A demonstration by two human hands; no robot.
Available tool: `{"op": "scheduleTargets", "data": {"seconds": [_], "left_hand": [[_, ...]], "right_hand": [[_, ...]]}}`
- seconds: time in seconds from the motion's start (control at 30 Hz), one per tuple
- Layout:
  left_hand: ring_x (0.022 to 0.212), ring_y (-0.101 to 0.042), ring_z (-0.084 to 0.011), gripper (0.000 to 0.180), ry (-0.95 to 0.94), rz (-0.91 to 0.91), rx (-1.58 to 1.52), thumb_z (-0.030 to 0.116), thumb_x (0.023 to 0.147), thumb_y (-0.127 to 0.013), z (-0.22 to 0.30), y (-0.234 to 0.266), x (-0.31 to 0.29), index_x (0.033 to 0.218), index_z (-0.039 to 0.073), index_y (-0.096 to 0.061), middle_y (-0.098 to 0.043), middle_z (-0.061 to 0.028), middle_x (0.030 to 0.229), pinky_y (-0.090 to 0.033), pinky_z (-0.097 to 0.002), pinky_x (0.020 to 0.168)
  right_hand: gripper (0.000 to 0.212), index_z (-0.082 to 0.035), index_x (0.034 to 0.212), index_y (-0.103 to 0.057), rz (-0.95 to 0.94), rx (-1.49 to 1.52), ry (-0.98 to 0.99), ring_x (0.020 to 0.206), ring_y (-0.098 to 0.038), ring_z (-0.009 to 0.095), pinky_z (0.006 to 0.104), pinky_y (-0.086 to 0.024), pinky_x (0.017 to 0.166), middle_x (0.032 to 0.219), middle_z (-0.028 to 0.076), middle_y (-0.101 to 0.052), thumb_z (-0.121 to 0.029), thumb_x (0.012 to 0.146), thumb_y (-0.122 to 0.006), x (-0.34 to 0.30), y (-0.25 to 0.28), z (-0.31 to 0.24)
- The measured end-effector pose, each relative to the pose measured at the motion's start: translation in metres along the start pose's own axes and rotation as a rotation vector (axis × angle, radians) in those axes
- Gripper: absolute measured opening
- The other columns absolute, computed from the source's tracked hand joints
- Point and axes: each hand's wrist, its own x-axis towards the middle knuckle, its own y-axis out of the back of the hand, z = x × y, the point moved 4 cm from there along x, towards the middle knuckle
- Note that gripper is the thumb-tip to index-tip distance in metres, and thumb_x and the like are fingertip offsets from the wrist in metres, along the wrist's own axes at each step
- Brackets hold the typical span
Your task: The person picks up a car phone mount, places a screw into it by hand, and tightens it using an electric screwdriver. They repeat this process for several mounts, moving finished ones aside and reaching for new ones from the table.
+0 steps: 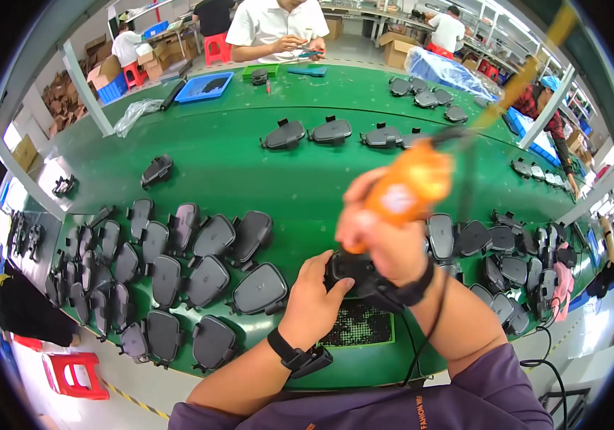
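My right hand [391, 247] grips an orange electric screwdriver [416, 183], slightly blurred, with its tip end down over a black device [350, 266]. That device looks like a phone holder. My left hand [312, 297] steadies it from the left, with the thumb across its near side; fingers and the right wrist hide much of it. Below both hands lies a black speckled mat in a green frame [355, 324]. To the left of my left hand, a black phone holder [260, 289] lies on the green table [206, 172].
Many phone holders [165, 281] cover the table's left; another group [475, 238] stands right. A row [332, 131] sits farther back. A yellow strap [515, 89] leads up from the screwdriver. Opposite works a person [278, 32] near a blue tray [205, 86]. A red stool [75, 375] stands lower left.
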Motion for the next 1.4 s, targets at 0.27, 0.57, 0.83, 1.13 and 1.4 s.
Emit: {"op": "scheduleTargets", "data": {"seconds": [0.27, 0.57, 0.83, 1.13, 1.4], "left_hand": [[0.109, -0.06, -0.0417, 0.051, -0.099, 0.08, 0.127, 0.014, 0.088, -0.073, 0.002, 0.013, -0.002, 0.13, -0.006, -0.053, -0.058, -0.0248, 0.122, -0.05, -0.0424, 0.095], [0.102, -0.06, -0.0351, 0.043, -0.332, -0.326, 0.444, 0.013, 0.082, -0.074, 0.053, 0.009, -0.034, 0.12, -0.001, -0.061, -0.06, -0.0182, 0.111, -0.051, -0.0439, 0.085], [0.085, -0.058, -0.0289, 0.025, -0.5, -0.398, 0.597, 0.014, 0.079, -0.075, 0.039, -0.034, -0.045, 0.101, 0.003, -0.069, -0.059, -0.0081, 0.089, -0.049, -0.0405, 0.077], [0.081, -0.06, -0.0296, 0.017, -0.457, -0.365, 0.345, 0.012, 0.082, -0.073, 0.037, -0.026, -0.032, 0.096, 0.004, -0.068, -0.06, -0.0084, 0.085, -0.049, -0.0394, 0.076], [0.082, -0.061, -0.03, 0.011, -0.427, -0.349, 0.372, 0.012, 0.082, -0.073, 0.037, -0.02, -0.038, 0.084, 0.004, -0.066, -0.062, -0.0087, 0.086, -0.049, -0.0409, 0.075]], "right_hand": [[0.045, -0.001, 0.114, -0.046, 0.045, -0.017, 0.308, 0.055, -0.055, 0.016, 0.0329, -0.051, 0.054, 0.065, 0.004, -0.053, -0.025, 0.087, -0.072, -0.059, 0.037, -0.117], [0.051, 0.0, 0.121, -0.042, 0.029, -0.27, 0.274, 0.058, -0.057, 0.016, 0.0321, -0.053, 0.059, 0.071, 0.005, -0.055, -0.032, 0.091, -0.068, -0.07, 0.056, -0.135], [0.055, 0.001, 0.124, -0.04, -0.107, -0.243, 0.267, 0.059, -0.056, 0.015, 0.0313, -0.052, 0.06, 0.073, 0.004, -0.055, -0.033, 0.091, -0.068, -0.065, 0.074, -0.131], [0.054, 0.002, 0.119, -0.041, -0.037, -0.22, 0.182, 0.052, -0.053, 0.015, 0.0304, -0.051, 0.054, 0.066, 0.004, -0.053, -0.031, 0.088, -0.07, -0.061, 0.059, -0.125], [0.05, 0.001, 0.111, -0.043, -0.008, -0.128, 0.133, 0.047, -0.054, 0.017, 0.0324, -0.053, 0.049, 0.06, 0.004, -0.053, -0.029, 0.084, -0.073, -0.064, 0.05, -0.11]]}}
